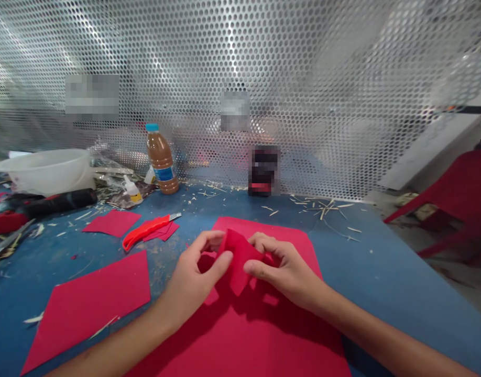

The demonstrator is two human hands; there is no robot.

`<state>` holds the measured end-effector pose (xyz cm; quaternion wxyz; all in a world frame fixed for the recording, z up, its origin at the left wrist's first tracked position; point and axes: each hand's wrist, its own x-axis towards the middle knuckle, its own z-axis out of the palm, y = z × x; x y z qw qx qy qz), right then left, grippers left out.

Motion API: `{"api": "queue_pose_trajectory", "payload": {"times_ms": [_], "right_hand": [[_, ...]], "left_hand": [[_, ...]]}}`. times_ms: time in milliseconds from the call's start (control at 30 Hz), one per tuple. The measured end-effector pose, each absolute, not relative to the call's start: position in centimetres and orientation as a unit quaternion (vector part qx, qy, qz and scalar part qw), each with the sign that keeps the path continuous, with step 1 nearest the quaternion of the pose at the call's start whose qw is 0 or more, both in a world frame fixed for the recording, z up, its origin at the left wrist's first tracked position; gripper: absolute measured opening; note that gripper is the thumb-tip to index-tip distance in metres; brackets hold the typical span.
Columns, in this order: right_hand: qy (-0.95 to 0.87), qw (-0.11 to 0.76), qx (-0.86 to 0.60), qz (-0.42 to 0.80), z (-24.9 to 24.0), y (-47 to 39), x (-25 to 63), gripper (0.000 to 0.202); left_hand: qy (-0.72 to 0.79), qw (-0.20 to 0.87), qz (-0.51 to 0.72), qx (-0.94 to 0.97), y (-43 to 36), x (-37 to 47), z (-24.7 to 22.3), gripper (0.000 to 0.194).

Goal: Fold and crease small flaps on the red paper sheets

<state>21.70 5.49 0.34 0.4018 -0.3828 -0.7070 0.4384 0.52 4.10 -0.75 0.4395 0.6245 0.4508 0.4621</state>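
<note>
A small red sheet (239,262), bent into a fold with a corner pointing down, is held above a large red sheet (260,335). My left hand (199,275) grips its left edge between thumb and fingers. On its right side, my right hand (282,267) pinches it in the same way. Shadows of both hands fall on the large sheet, which lies flat on the blue table (366,262). Parts of my fingers are hidden behind the folded piece.
An orange cutter (146,231) with its blade out rests by small red pieces (112,222). Another red sheet (95,301) lies left. Behind stand a brown bottle (161,162), a glue bottle (132,191) and a white bowl (47,170). A perforated metal panel (303,78) rises at the back.
</note>
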Motion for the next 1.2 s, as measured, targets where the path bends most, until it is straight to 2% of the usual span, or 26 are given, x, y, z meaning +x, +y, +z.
{"api": "queue_pose_trajectory", "payload": {"times_ms": [133, 267, 367, 533, 900, 1033, 1200], "right_hand": [[-0.624, 0.417, -0.385, 0.537, 0.5, 5.6, 21.8, 0.029], [-0.613, 0.386, -0.38, 0.576, 0.7, 5.3, 21.8, 0.028], [-0.643, 0.37, -0.388, 0.547, 1.3, 4.8, 21.6, 0.022], [-0.74, 0.344, -0.387, 0.429, 2.3, 4.2, 21.2, 0.014], [-0.813, 0.342, -0.371, 0.292, 2.6, 4.0, 21.4, 0.009], [-0.806, 0.346, -0.374, 0.302, 2.7, 3.7, 21.3, 0.008], [-0.756, 0.368, -0.362, 0.402, 3.0, 3.3, 20.7, 0.012]], "left_hand": [[0.416, 0.537, 0.504, 0.534, 4.4, 0.6, -0.7, 0.024], [0.399, 0.569, 0.47, 0.545, 3.9, 0.7, -0.3, 0.02], [0.425, 0.536, 0.434, 0.586, 3.7, 0.5, 0.5, 0.019], [0.446, 0.412, 0.373, 0.702, 3.8, 0.2, 1.6, 0.01], [0.424, 0.354, 0.353, 0.755, 3.3, 0.3, 1.9, 0.008], [0.422, 0.363, 0.358, 0.75, 3.2, 0.5, 2.0, 0.009], [0.418, 0.378, 0.367, 0.74, 2.8, 0.9, 2.4, 0.011]]}}
